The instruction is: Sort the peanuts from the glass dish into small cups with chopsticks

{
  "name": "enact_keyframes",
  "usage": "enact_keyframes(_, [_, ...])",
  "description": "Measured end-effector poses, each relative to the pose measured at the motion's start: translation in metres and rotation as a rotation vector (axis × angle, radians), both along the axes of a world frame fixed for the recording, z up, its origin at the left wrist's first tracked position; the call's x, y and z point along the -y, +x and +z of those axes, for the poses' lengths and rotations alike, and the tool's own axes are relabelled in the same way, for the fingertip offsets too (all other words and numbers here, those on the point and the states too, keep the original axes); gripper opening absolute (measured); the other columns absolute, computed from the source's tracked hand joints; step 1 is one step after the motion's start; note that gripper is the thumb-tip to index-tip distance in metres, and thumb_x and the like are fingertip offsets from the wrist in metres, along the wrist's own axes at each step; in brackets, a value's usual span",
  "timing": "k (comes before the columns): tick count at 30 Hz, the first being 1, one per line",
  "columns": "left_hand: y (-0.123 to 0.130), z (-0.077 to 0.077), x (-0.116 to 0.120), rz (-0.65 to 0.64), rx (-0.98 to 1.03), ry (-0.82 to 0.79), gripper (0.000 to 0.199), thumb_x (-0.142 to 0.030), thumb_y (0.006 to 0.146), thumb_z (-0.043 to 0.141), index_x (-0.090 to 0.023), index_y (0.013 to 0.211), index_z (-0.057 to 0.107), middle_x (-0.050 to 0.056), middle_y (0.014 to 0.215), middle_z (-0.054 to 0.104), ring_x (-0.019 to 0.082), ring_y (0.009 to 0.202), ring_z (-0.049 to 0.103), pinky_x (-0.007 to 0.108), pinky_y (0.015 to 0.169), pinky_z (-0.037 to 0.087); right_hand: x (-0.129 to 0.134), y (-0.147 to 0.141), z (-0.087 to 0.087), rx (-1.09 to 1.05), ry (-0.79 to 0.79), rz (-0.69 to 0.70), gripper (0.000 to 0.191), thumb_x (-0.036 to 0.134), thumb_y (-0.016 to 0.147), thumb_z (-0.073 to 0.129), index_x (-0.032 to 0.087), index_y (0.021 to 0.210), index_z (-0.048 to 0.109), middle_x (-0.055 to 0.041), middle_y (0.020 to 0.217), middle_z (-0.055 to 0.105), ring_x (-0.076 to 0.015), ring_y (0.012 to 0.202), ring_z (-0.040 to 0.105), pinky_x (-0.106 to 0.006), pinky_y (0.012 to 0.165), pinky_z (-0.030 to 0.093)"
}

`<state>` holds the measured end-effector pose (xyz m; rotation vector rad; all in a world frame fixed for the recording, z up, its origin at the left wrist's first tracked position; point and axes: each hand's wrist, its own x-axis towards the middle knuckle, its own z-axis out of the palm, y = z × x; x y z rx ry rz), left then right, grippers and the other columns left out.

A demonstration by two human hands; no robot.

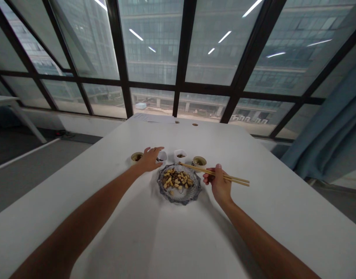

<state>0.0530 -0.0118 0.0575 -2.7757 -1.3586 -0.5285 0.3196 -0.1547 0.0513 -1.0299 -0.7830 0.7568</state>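
Where both arms reach in: white, flat, smooth table [122, 236].
Plate [180, 200]: round, see-through, bumpy edge, with tan and brown nuts [178, 179] heaped inside.
Right hand [220, 184]: fingers pinched on thin wooden chopsticks [214, 173], tips by the plate's far edge.
Left hand [149, 159]: fingers wide at a white bowl [164, 156]; can't tell if touching.
Past the plate: another white bowl [180, 158], two greenish round ones.
Far end: flat paper [154, 118].
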Motion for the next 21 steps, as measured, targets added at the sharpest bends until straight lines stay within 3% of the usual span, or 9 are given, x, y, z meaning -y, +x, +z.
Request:
enact_keyframes(4, [-0.011,-0.002,-0.003,-0.053,0.000,0.089,0.070,-0.023,0.075,0.063,-0.021,0.142,0.040,0.011,0.138,0.055,0.028,0.128,0.051,0.044,0.114,0.030,0.000,0.001,0.002,0.048,0.054,-0.034,0.058,0.073,0.077,0.062,0.015,0.072,0.064,-0.0027,0.053,0.065,-0.0133,0.039,0.057,-0.024,0.035,0.043])
enact_keyframes(9, [-0.013,-0.001,-0.011,0.081,-0.005,-0.006,0.074,-0.031,0.076,0.063,-0.019,0.144,0.037,0.013,0.138,0.057,0.030,0.129,0.052,0.049,0.116,0.028,-0.001,0.000,0.005,0.053,0.071,-0.065,0.057,0.072,0.079,0.061,0.015,0.072,0.064,-0.0022,0.053,0.064,-0.0130,0.038,0.056,-0.024,0.035,0.042])
enact_keyframes(14, [0.028,0.010,-0.019,0.124,0.052,-0.109,0.071,-0.050,0.082,0.059,-0.020,0.142,0.039,0.016,0.147,0.050,0.033,0.135,0.048,0.054,0.118,0.019,-0.006,0.006,0.004,0.013,0.089,-0.093,0.058,0.072,0.079,0.061,0.015,0.073,0.063,-0.0021,0.053,0.064,-0.0124,0.039,0.056,-0.023,0.035,0.043])
enact_keyframes(18, [0.070,0.009,-0.018,0.024,0.069,-0.142,0.071,-0.049,0.083,0.059,-0.017,0.143,0.036,0.017,0.143,0.054,0.031,0.135,0.049,0.053,0.120,0.014,-0.010,0.014,0.001,-0.017,0.088,-0.122,0.059,0.073,0.079,0.060,0.014,0.074,0.063,-0.0020,0.054,0.064,-0.0124,0.040,0.057,-0.023,0.036,0.043])
enact_keyframes(21, [0.085,0.006,-0.019,-0.025,0.082,-0.172,0.069,-0.042,0.081,0.064,-0.017,0.140,0.038,0.015,0.135,0.061,0.029,0.129,0.055,0.053,0.120,0.016,-0.009,0.016,0.000,-0.002,0.092,-0.138,0.057,0.072,0.082,0.058,0.015,0.075,0.062,-0.0020,0.054,0.064,-0.0128,0.040,0.057,-0.024,0.036,0.043])
